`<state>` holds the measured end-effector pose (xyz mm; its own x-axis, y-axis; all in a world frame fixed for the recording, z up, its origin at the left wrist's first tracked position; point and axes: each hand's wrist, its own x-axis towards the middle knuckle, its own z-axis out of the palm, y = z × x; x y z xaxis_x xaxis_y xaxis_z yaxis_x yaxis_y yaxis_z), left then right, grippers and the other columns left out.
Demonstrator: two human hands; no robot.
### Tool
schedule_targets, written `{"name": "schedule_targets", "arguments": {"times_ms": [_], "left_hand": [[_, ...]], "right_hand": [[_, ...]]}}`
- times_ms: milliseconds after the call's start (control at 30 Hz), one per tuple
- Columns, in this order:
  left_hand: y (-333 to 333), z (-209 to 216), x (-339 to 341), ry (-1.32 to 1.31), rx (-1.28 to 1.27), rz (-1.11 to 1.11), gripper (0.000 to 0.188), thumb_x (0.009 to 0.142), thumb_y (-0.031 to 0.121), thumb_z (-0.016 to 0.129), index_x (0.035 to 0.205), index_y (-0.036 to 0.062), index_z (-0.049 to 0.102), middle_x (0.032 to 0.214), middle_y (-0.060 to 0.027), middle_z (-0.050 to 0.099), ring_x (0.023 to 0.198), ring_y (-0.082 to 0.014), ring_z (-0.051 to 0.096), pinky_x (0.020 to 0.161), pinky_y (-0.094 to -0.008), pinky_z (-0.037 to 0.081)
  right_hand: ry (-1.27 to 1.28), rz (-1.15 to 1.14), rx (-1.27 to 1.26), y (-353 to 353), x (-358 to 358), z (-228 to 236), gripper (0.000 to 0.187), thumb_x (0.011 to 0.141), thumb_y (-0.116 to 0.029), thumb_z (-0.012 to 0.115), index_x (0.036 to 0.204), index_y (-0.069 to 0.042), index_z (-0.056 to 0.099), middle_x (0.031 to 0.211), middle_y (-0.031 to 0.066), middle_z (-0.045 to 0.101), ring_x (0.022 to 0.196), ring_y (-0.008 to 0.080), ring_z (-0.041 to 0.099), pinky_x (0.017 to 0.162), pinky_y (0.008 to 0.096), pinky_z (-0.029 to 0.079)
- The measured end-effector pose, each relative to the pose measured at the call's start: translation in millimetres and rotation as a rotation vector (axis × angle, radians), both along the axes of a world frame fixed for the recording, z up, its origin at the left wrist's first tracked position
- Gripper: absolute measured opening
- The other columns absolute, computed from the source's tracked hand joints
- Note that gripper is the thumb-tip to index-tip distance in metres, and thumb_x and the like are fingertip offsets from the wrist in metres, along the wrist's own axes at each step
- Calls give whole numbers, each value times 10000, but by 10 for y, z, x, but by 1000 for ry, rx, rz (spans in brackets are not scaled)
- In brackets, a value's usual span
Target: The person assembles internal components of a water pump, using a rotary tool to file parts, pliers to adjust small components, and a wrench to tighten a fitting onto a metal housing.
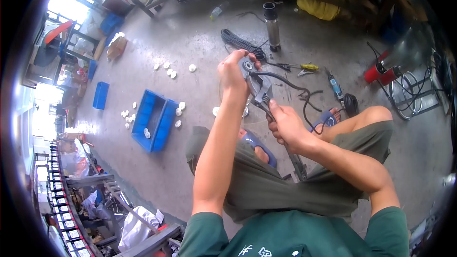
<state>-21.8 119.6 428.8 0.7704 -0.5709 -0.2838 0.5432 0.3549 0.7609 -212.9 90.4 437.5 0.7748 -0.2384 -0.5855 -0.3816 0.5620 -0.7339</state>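
My left hand (232, 72) is closed around a grey metal part (248, 66) with a round, ringed end face. In my right hand (291, 126) is an adjustable wrench (298, 163), gripped near its head, with the handle running back toward my lap. The wrench's jaws sit against the metal part; whether they clamp it I cannot tell. A dark cable (285, 82) leads rightward from beside the part and curls over the floor. My left fingers hide much of the part.
A blue bin (162, 135) stands left, with white round pieces (179, 112) around it. Ahead are a coiled black cable (238, 43) and an upright metal cylinder (272, 28). To the right lie a blue-bodied tool (336, 87), red-ended cylinders (381, 73) and a metal-framed reel (409, 96).
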Motion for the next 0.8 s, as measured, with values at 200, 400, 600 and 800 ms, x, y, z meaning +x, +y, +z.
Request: {"name": "schedule_targets", "arguments": {"times_ms": [200,400,600,800], "left_hand": [[-70,-294,-66,24,219,33,184,894,150,540,952,-23,565,775,-155,628,628,-279,625,534,-387,535],[-87,-663,-89,54,314,14,223,878,137,550,973,-62,582,748,-160,620,597,-276,624,495,-385,529],[71,-155,52,-81,-82,124,151,904,109,536,879,-27,596,777,-154,620,651,-273,628,588,-396,543],[292,491,-198,-203,-272,133,343,899,260,483,1051,-23,604,1146,-245,656,977,-371,651,813,-464,553]], "right_hand": [[112,-96,306,47,42,-8,370,1089,-412,378,935,-91,479,685,-42,407,493,62,321,419,236,259],[202,-284,743,93,137,83,296,1087,-321,368,921,-91,453,686,-30,427,500,63,345,434,238,292],[19,48,259,-53,-58,144,277,1080,-327,437,943,-100,513,699,-59,405,552,58,323,471,232,251],[-307,190,-424,-415,-165,-8,468,1088,-330,439,770,0,535,666,1,501,617,106,420,569,300,377]]}}
